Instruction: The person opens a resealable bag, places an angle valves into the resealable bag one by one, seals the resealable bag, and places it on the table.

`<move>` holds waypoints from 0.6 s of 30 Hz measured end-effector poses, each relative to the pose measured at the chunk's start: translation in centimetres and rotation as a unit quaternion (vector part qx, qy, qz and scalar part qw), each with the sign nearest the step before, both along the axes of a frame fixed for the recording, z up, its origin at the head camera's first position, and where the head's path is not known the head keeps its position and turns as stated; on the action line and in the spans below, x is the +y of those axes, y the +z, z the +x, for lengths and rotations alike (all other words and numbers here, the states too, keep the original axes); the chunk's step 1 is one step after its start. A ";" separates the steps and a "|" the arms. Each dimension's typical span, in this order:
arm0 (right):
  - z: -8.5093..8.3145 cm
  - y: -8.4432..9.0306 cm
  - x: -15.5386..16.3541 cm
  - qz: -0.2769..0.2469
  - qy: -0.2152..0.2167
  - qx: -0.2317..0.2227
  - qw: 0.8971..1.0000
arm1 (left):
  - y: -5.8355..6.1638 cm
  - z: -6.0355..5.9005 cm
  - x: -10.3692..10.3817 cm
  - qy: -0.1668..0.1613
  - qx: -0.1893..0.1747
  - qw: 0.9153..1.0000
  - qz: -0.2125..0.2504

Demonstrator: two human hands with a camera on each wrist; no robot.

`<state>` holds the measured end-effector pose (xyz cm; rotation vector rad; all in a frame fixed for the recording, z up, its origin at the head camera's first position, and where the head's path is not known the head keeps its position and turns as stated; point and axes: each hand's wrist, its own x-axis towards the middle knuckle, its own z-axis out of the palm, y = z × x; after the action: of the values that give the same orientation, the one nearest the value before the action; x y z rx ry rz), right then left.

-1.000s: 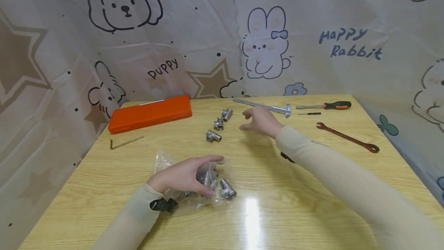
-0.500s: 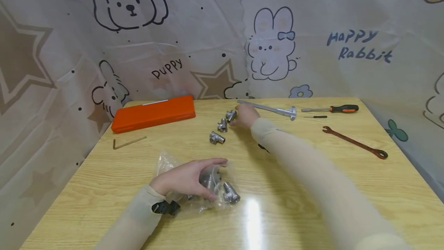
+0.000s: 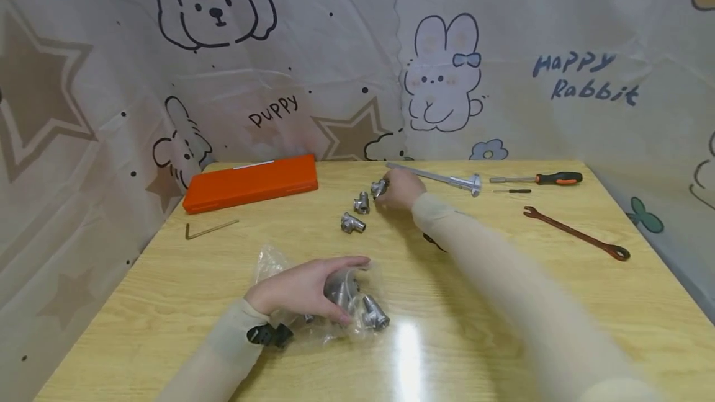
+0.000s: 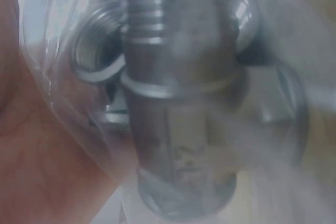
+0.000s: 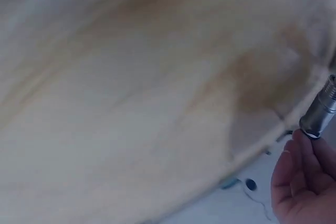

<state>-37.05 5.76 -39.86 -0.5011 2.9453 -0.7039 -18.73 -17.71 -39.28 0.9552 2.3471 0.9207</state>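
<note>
My left hand point(image 3: 301, 287) curves its thumb and fingers round a clear plastic bag point(image 3: 270, 262) of metal pipe fittings near the front. One threaded tee fitting point(image 3: 374, 313) shows in the bag beside the thumb; up close, in the left wrist view, a tee fitting point(image 4: 184, 114) fills the middle under the plastic. At the back, my right hand point(image 3: 403, 190) holds the farthest tee fitting point(image 3: 379, 188) of a short row, with fingertips at its end in the right wrist view. Two more tee fittings, a middle one point(image 3: 361, 203) and a nearer one point(image 3: 352, 223), lie on the table.
An orange case point(image 3: 251, 183) and a hex key point(image 3: 212, 229) lie at the left. Behind the right hand is a caliper point(image 3: 441, 177). A screwdriver point(image 3: 536, 178), a small thin screwdriver point(image 3: 512, 191) and a reddish wrench point(image 3: 578, 233) lie at the right. A printed curtain point(image 3: 346, 67) hangs behind the table.
My right hand has moved left to the farthest tee fitting and now holds it; the fitting has barely shifted. The left hand stays on the bag. The head view has turned slightly left.
</note>
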 end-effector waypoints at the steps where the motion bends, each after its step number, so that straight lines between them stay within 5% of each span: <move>1: 0.4 0.4 0.5 -0.004 0.006 0.003 1.000 | 0.0 0.0 0.0 0.000 0.001 1.000 -0.001; 5: 3.1 2.6 2.5 -0.021 0.049 0.025 0.998 | 0.2 -0.1 0.1 0.000 0.004 1.000 -0.004; 11: 10.5 6.0 5.6 -0.047 0.088 0.029 0.995 | 0.2 -0.1 0.1 0.005 0.005 1.000 -0.010; 18: 18.4 5.8 6.7 -0.076 0.159 0.034 0.984 | 0.2 -0.1 0.2 0.009 -0.003 1.000 -0.007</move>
<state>-18.66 12.43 -34.09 -0.9998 2.7843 -0.8879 -18.82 -17.51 -39.05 0.9257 2.3576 0.9107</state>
